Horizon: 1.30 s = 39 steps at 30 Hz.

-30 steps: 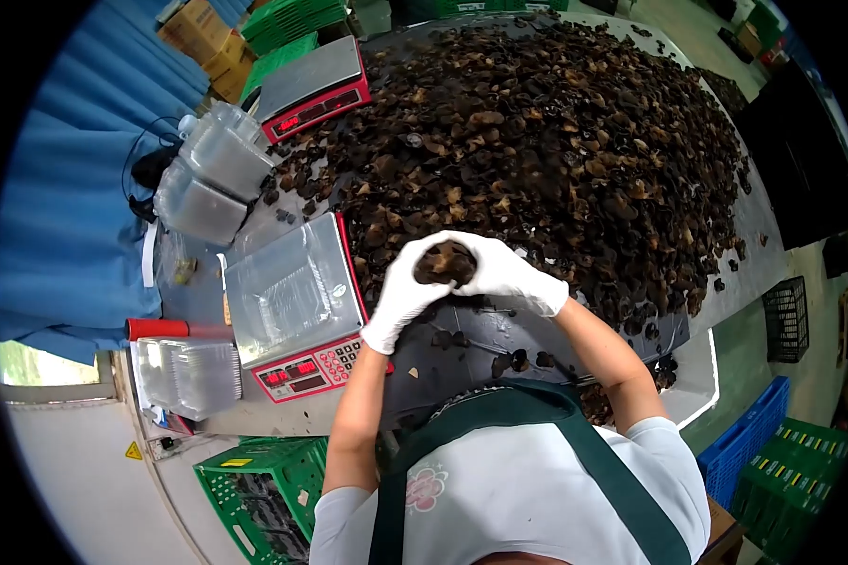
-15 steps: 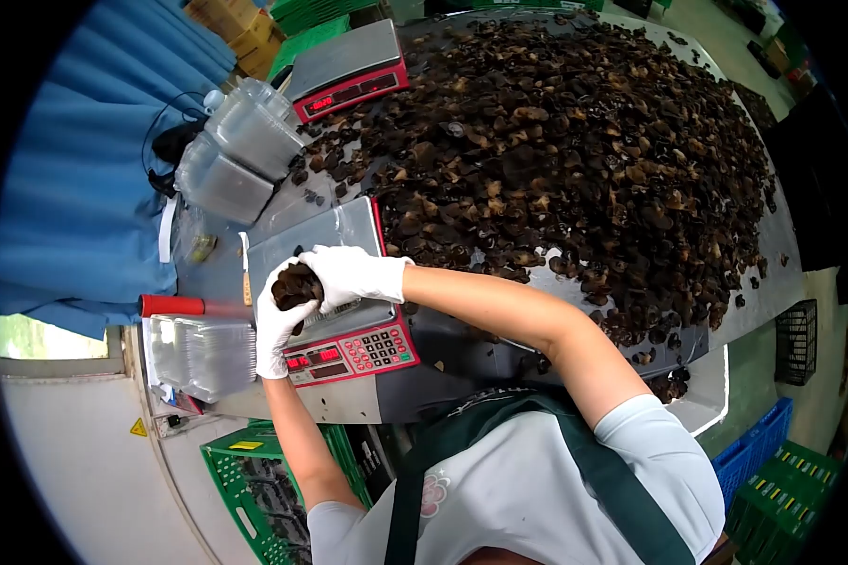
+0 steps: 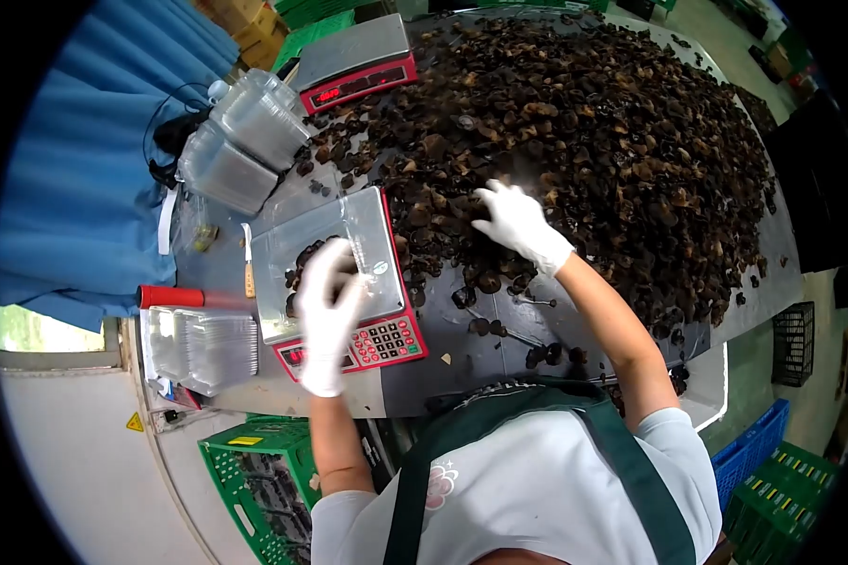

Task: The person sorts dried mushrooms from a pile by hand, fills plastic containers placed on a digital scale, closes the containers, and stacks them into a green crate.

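My right hand (image 3: 520,226), in a white glove, reaches over the near side of a large heap of dark wood ear mushrooms (image 3: 594,141). Its fingers are spread, with nothing visible in them. My left hand (image 3: 332,306), gloved too, hovers above the near scale (image 3: 367,231), and motion smears its fingers. On that scale's plate, partly hidden behind the left hand, lies a small batch of mushrooms (image 3: 301,264). Whether a tray sits under the batch I cannot tell. The scale has a red body and a keypad (image 3: 386,341) facing me.
A second red scale (image 3: 358,66) stands farther back. Stacked clear plastic boxes (image 3: 231,174) and clear trays (image 3: 219,348) line the left side, near a knife (image 3: 248,264) and a red cylinder (image 3: 171,298). A green crate (image 3: 231,490) stands below the table edge.
My hands have parted; they were together on a clump of mushrooms over the scale. The right hand moved right to the heap, the left slightly right. Mushrooms now lie on the scale, which appears slightly shifted.
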{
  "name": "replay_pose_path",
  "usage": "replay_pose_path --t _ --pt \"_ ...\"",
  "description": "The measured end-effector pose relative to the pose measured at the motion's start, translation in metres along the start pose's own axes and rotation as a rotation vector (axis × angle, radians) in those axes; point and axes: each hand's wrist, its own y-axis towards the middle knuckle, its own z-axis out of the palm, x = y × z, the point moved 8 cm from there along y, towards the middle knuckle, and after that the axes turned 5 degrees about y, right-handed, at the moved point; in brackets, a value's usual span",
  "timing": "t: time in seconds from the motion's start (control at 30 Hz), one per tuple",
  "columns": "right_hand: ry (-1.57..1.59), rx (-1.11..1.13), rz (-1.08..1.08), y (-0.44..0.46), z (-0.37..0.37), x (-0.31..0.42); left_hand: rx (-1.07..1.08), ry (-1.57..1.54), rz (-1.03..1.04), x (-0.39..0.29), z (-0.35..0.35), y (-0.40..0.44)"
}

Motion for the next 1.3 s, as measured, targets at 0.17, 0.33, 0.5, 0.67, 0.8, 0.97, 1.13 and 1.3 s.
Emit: replay_pose_path --t 0.17,0.33,0.5,0.67,0.8,0.97,1.13,1.3 --pt "-0.059 0.006 0.157 -0.056 0.039 -0.05 0.3 0.445 0.246 0.051 0.166 -0.041" --pt "0.114 -0.042 -0.161 -0.127 0.066 -0.007 0.345 0.6 0.245 0.089 0.222 -0.069" --pt "0.386 -0.243 -0.262 -0.18 0.028 -0.012 0.341 0.405 0.452 0.076 0.21 -0.113" --pt "0.296 -0.496 0.108 -0.208 0.024 -0.073 0.326 0.548 0.349 0.066 0.216 -0.104" --pt "0.269 -0.56 0.185 -0.211 0.041 -0.103 0.334 0.681 0.403 0.058 0.254 -0.07" --pt "0.227 -0.668 0.102 -0.205 0.033 -0.099 0.488 0.676 0.531 0.029 0.296 -0.043" --pt "0.259 -0.679 0.102 -0.206 0.031 -0.1 0.479 0.705 0.749 0.026 0.297 -0.063" --pt "0.229 -0.679 0.114 -0.206 0.034 -0.102 0.109 0.575 0.851 0.027 0.251 -0.073"
